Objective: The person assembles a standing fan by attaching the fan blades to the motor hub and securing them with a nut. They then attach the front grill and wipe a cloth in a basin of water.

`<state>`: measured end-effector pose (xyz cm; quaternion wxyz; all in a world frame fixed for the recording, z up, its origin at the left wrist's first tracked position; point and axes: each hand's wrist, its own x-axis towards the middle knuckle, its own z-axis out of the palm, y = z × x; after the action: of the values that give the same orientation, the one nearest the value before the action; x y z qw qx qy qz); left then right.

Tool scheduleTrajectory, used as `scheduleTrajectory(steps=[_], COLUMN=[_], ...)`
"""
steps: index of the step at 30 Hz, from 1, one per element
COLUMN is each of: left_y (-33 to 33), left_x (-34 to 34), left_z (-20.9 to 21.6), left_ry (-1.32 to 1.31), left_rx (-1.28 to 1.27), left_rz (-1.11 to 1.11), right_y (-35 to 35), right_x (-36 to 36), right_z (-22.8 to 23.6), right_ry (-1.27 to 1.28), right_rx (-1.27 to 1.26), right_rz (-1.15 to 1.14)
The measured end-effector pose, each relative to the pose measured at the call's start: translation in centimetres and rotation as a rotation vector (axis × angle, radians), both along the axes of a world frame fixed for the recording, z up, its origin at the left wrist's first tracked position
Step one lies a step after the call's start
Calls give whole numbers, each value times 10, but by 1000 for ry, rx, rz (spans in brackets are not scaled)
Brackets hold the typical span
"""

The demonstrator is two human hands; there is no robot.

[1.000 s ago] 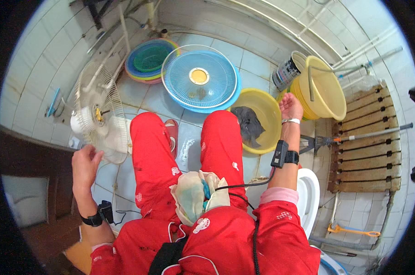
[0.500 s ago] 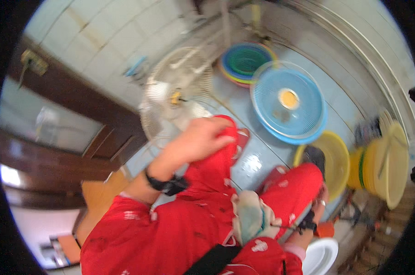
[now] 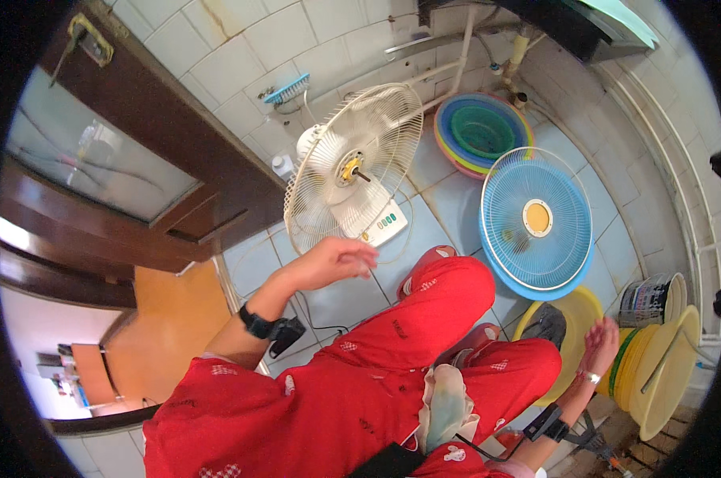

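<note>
My left hand [image 3: 333, 263] hangs in the air with nothing in it, its fingers loosely bent and apart. Just beyond it stands a white electric fan [image 3: 351, 167], its bladeless hub bare and its rear wire grille showing. To the far right, my right hand [image 3: 602, 344] is raised beside the rim of a yellow basin [image 3: 576, 350], also holding nothing. A dark grey cloth [image 3: 542, 327] lies in that basin. Near the middle, a round wire fan grille [image 3: 564, 247] with a yellow centre rests on a blue basin [image 3: 492, 267].
Stacked colourful basins [image 3: 481, 131] sit by the wall pipes. Yellow buckets [image 3: 671, 374] and a dark patterned pail [image 3: 651, 301] stand at the right. A blue brush [image 3: 287, 90] hangs on the tiled wall. A brown door [image 3: 157, 151] borders the left, and a cord runs across the floor.
The view has shifted, so the fan and basins appear lower and farther right. My left hand has come off my knee, and my right hand has risen beside the yellow basin.
</note>
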<state>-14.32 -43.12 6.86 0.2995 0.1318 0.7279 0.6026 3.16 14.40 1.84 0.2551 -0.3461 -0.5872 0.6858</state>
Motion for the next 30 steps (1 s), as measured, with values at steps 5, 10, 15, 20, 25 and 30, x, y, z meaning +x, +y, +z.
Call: scheduleTrajectory(steps=[5,10,15,20,25,30], left_y=[-89,-162,-142,-112,-104,-107], left_x=[1,-80,-158,-198,-205,-208], left_z=[46,21,-19,-41,-61,-63], left_ry=[163,657,940,845,905,974], left_rx=[56,-612,-956,-935,-846,-959], left_rz=[342,559,69,-46,60,-6], right_y=[-159,-328,-446,-486,-486,-489], right_x=[-156,-280,-340,-340,-345,-349], right_z=[120,62,-47,-92,-87,-75], right_ry=[-16,-143,-202,-21,8,-49], right_rx=[142,283,782,479,414,540], right_rz=[564,1037,938,825,779,826])
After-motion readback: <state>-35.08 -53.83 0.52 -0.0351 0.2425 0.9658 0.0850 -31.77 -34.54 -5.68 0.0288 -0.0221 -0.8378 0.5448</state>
